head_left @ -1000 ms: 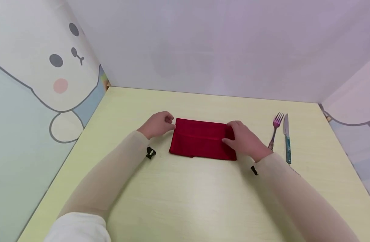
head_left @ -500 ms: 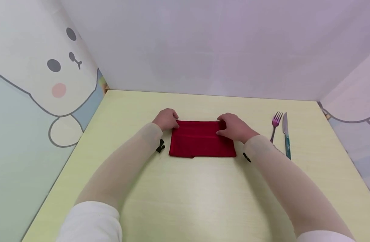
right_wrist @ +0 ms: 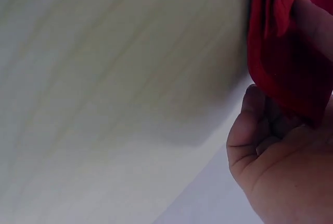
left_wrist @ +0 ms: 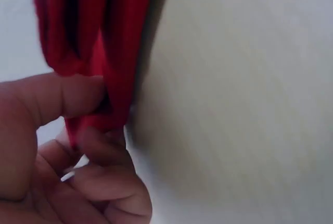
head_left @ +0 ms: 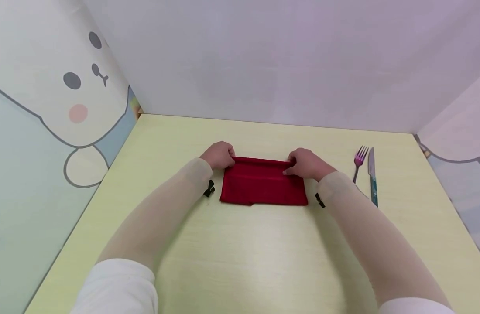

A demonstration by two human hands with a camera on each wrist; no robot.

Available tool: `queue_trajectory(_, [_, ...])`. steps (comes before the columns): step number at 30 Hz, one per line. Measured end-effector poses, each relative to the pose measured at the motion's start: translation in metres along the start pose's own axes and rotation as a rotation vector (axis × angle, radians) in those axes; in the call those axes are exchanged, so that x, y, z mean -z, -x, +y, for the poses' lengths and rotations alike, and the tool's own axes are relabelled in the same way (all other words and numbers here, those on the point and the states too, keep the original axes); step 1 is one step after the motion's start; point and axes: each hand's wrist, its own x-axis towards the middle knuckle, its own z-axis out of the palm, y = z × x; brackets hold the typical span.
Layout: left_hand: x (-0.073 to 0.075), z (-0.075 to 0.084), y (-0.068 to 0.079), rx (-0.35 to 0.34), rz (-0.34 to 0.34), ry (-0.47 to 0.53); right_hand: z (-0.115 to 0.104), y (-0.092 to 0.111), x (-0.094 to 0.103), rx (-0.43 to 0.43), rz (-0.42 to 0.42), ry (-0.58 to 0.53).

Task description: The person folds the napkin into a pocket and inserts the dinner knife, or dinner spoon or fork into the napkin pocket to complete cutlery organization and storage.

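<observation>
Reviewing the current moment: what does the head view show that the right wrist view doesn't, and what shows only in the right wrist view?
Only head: the left hand, the fork, the knife and a cartoon figure on the wall.
Only right wrist: a close look at the stacked folds along one side, and the right hand from its palm side.
Both: the right hand holding the red cloth, and the pale table.

no text, label, brand, number or sign can be read in any view.
</observation>
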Motion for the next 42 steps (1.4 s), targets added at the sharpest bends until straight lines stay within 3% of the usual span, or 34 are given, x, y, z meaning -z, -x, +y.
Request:
queue_trajectory(9, [0.005,0.011,0.009,0.011,-0.029,0.077,0.002,0.008,0.005,-0.012,0.009,0.013])
queue_trajectory(17, [0.007,0.02,0.03,0.015,-0.023,0.184,0.005,0.018,0.003,-0.052,0.073,0.01])
queue_trajectory(20, [0.007,0.021,0.036,0.027,-0.015,0.222,0.006,0.023,0.001,-0.088,0.066,-0.151])
queue_trajectory(26, [0.004,0.021,0.045,0.062,-0.033,0.356,0.007,0.033,-0.004,-0.16,-0.006,-0.652])
queue_trajectory(30, [-0.002,0.014,0.049,0.029,-0.018,0.359,0.006,0.042,-0.008,-0.146,0.006,-0.776])
queue_trajectory(37, [-0.012,-0.002,0.063,-0.048,0.055,0.347,0.009,0.06,-0.014,-0.103,0.034,-0.776])
queue_trajectory(42, [-0.019,-0.006,0.074,-0.044,0.14,0.383,0.012,0.069,-0.019,-0.132,0.118,-0.644])
